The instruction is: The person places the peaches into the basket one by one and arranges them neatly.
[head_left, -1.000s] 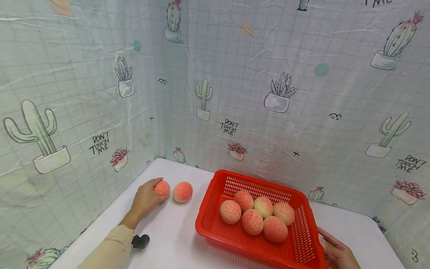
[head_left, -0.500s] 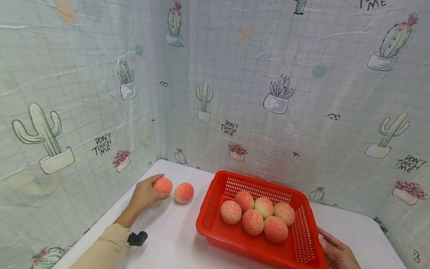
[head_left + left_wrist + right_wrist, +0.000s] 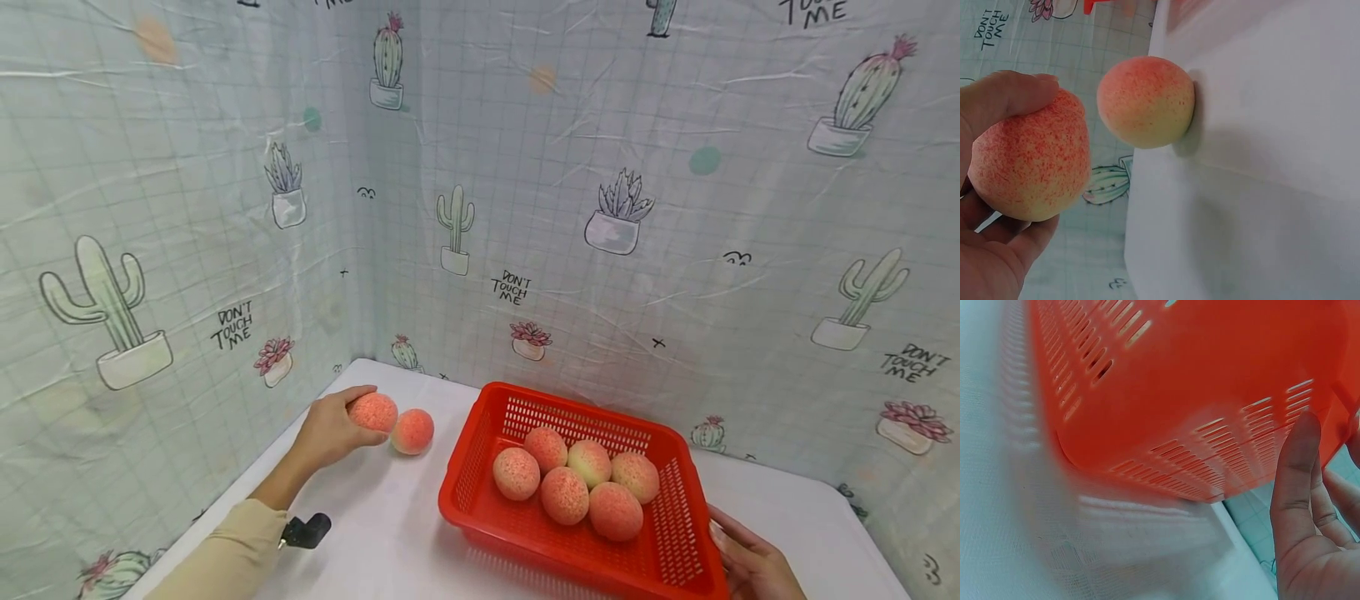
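Note:
My left hand grips a pink-red, speckled peach between the thumb and fingers, held up off the table. Just beyond it, a second peach rests on the white table; the held one partly overlaps it in the head view. Several more peaches lie grouped inside a red plastic basket with slotted walls. At the basket's right side, my right hand touches the outside near the rim, its fingers fairly straight along the slotted wall. Its thumb is mostly out of frame in the right wrist view.
The table is covered in white. A cactus-printed curtain hangs close behind it and along its left side. A black wrist mount sticks out from the left sleeve.
My left hand has lifted its peach off the table and moved slightly right, toward the second peach. My right hand and the basket stay where they were; the head view has shifted a little.

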{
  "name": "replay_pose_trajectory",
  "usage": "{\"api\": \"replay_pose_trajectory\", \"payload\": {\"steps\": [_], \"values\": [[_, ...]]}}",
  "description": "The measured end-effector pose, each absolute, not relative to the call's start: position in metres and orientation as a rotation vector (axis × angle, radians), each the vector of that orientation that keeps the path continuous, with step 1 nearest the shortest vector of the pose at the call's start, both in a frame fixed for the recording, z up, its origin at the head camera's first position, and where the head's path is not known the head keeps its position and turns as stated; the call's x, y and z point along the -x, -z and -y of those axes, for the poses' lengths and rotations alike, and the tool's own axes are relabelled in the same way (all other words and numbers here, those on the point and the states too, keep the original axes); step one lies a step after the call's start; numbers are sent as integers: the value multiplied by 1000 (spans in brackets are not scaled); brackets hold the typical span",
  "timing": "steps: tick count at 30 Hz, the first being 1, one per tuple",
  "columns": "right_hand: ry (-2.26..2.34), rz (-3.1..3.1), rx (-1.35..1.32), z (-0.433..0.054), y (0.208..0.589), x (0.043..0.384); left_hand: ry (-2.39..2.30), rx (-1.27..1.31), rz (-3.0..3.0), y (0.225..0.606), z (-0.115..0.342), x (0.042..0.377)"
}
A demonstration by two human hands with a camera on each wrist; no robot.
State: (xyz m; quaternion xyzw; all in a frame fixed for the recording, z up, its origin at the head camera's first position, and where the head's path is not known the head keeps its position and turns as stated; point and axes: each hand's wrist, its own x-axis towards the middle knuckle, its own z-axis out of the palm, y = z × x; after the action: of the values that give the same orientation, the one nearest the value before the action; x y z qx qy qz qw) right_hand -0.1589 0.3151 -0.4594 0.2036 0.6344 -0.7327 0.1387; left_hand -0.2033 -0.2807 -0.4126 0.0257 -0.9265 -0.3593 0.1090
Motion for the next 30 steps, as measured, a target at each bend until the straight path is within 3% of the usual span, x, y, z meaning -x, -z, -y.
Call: {"api": "replay_pose_trajectory", "payload": {"steps": [30], "values": [[2118, -1849, -556, -313, 458, 157, 1159, 196, 2740, 370, 231, 188]]}}
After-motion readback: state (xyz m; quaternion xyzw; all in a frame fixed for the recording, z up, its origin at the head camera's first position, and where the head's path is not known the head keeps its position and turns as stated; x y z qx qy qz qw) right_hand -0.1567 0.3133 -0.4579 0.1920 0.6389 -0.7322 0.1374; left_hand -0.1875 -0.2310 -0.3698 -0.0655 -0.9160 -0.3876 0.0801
